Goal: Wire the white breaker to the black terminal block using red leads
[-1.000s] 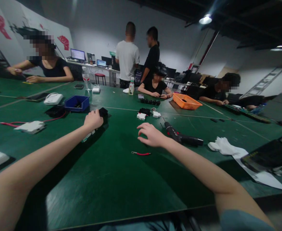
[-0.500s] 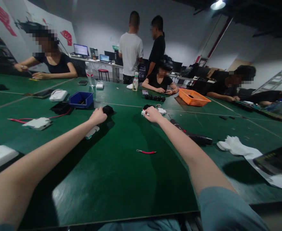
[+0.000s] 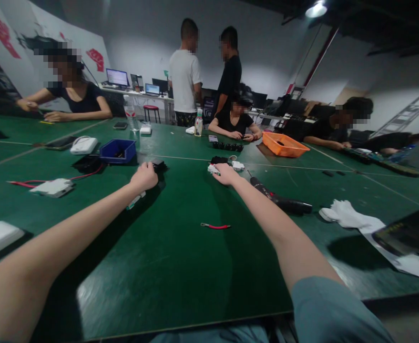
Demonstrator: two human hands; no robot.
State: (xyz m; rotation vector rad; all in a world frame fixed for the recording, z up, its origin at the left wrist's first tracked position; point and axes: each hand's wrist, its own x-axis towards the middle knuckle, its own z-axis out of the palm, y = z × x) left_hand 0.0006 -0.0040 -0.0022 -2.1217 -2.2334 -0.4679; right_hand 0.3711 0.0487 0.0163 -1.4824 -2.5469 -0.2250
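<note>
two bare arms stretch across the green table [image 3: 180, 267]. near the hands lie two small white parts [image 3: 213, 169], one close against the right hand and the other [image 3: 238, 166] just beyond it, with a dark block [image 3: 219, 160] behind them. one black part [image 3: 158, 165] sits at the left hand, and one pale strip [image 3: 136, 200] lies under the left wrist. there is one short red wire [image 3: 215, 226], one black power screwdriver [image 3: 280, 200], one blue bin [image 3: 117, 151], one orange tray [image 3: 284, 144] and one heap of white gloves [image 3: 341, 214].

the left hand [image 3: 144, 176] is curled with its grip closed on the black part, fingers wrapped over its near side. the right hand [image 3: 226, 173] lies palm down with its fingertips on the nearer white part; whether its grip has closed on the part cannot be told, since the hand hides the fingers.

the black part sits far out on the table, near the blue bin; too little of it shows to tell its long axis. the red wire lies between the forearms, well apart from both hands, its length running left to right. the screwdriver lies just right of the right forearm, its tip pointing away and to the left.

five other people sit or stand around the far side of the table.
</note>
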